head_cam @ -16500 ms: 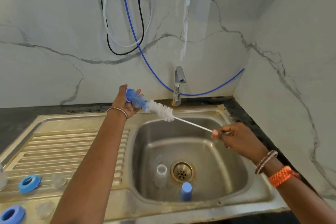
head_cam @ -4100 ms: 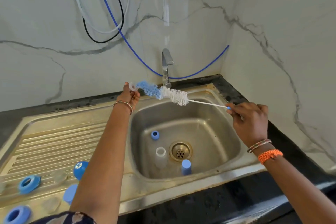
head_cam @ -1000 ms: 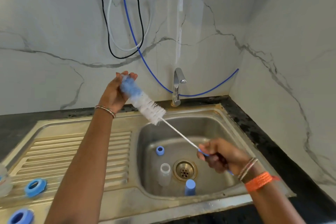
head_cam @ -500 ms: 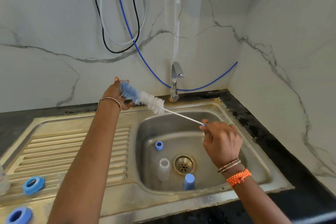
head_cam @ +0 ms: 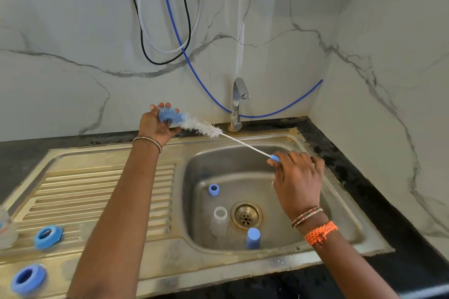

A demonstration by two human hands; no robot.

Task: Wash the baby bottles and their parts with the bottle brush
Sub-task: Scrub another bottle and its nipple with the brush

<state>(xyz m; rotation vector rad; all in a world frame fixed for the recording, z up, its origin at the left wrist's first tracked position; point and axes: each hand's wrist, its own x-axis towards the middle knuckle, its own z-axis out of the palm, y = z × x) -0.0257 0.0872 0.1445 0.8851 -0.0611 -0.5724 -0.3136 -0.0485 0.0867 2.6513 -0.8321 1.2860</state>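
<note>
Item 1, bottle brush point(head_cam: 204, 128): held up over the back left corner of the sink point(head_cam: 340, 247), bristle end high, thin white stem slanting down toward your right.

Item 2, your right hand point(head_cam: 297, 182): over the sink bowl, fingers curled and pinched on the blue grip at the low end of the brush.

Item 3, your left hand point(head_cam: 155, 125): raised behind the sink's back left corner, fingers wrapped about the blue tuft at the brush tip. A small part may sit under the bristles there (the tuft hides it, so it cannot be told what, if anything, you hold).

Item 4, clear bottle point(head_cam: 220, 219): upright in the sink, just left of the drain.

Item 5, blue cap point(head_cam: 253, 238): standing at the front of the sink, near the drain.

Item 6, small blue collar point(head_cam: 214, 189): on the sink floor, behind the bottle.

Item 7, two blue rings point(head_cam: 48, 236): on the ribbed drainboard, well left of the sink.

Step in hand, by judgement: scrubbing a small piece against the brush tip. Next calls for you to set down whatever the left hand has, reach into the sink for the bottle, and steer the bristles squarely into its narrow mouth.
</note>
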